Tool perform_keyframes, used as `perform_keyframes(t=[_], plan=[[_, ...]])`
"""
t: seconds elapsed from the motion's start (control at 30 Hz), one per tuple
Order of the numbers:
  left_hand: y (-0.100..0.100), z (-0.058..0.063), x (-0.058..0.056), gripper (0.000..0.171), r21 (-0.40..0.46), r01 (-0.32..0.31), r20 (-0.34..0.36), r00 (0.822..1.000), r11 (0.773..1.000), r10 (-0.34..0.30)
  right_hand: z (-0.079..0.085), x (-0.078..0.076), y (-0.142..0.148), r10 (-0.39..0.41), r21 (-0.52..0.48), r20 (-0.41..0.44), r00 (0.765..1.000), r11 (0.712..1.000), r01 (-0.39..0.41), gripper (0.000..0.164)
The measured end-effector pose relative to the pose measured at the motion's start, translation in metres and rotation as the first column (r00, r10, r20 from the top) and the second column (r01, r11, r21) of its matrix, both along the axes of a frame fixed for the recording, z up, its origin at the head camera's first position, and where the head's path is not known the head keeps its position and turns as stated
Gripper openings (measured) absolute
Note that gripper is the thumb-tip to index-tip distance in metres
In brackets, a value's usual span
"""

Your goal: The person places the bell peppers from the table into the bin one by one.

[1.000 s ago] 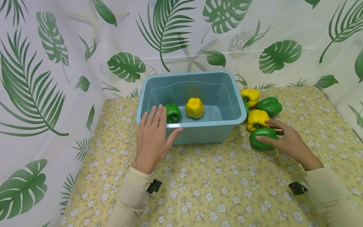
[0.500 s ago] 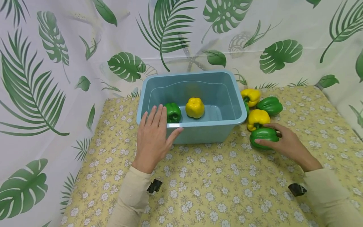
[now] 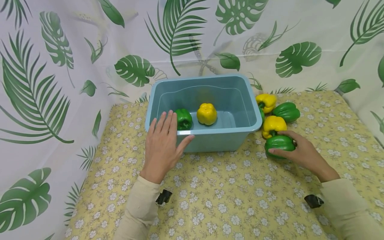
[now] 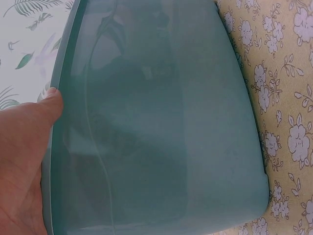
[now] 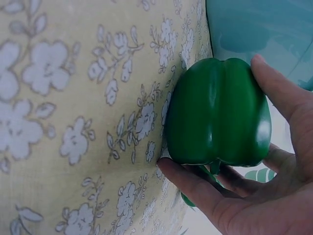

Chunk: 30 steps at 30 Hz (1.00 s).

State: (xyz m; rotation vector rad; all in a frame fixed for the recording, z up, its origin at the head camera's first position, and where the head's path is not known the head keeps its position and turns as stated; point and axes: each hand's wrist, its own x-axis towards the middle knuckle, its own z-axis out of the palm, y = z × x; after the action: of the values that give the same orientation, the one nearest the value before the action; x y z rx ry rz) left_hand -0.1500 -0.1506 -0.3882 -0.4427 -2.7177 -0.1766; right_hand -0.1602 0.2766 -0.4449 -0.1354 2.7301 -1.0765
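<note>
My right hand (image 3: 303, 153) holds a green bell pepper (image 3: 279, 142) by its sides, right of the bin and low at the tabletop. In the right wrist view, thumb and fingers span this glossy green bell pepper (image 5: 217, 112), its short stem turned toward the palm. My left hand (image 3: 162, 143) lies over the front left rim of a blue plastic bin (image 3: 210, 141), fingers straight. The left wrist view has the left hand (image 4: 22, 152) along the bin's rim. Inside the bin sit a green bell pepper (image 3: 184, 119), partly behind my left fingers, and a yellow bell pepper (image 3: 207, 114).
Close behind the held pepper is a yellow bell pepper (image 3: 274, 125). Farther back lie another yellow bell pepper (image 3: 267, 101) and a green one (image 3: 287, 112); one more green pepper (image 3: 262, 115) is mostly hidden by the bin. A flowered yellow cloth (image 3: 222, 196) covers the table.
My right hand has come in around the green bell pepper, its fingers now on the pepper's far side and the thumb on its near side. The left hand stays on the rim.
</note>
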Motion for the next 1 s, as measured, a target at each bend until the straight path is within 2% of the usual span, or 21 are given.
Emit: perform_keyframes(t=[0.57, 1.0], plan=[[-0.0004, -0.0016, -0.0009, 0.087, 0.000, 0.004, -0.016, 1.000, 1.000, -0.004, -0.0025, -0.0022, -0.0024, 0.044, 0.017, 0.013, 0.999, 0.999, -0.044, 0.092], [-0.0003, -0.0011, -0.0005, 0.087, 0.002, 0.003, -0.028, 1.000, 1.000, -0.003, 0.0013, -0.0003, -0.0038, 0.045, 0.004, 0.028, 0.999, 0.999, -0.045, 0.096]])
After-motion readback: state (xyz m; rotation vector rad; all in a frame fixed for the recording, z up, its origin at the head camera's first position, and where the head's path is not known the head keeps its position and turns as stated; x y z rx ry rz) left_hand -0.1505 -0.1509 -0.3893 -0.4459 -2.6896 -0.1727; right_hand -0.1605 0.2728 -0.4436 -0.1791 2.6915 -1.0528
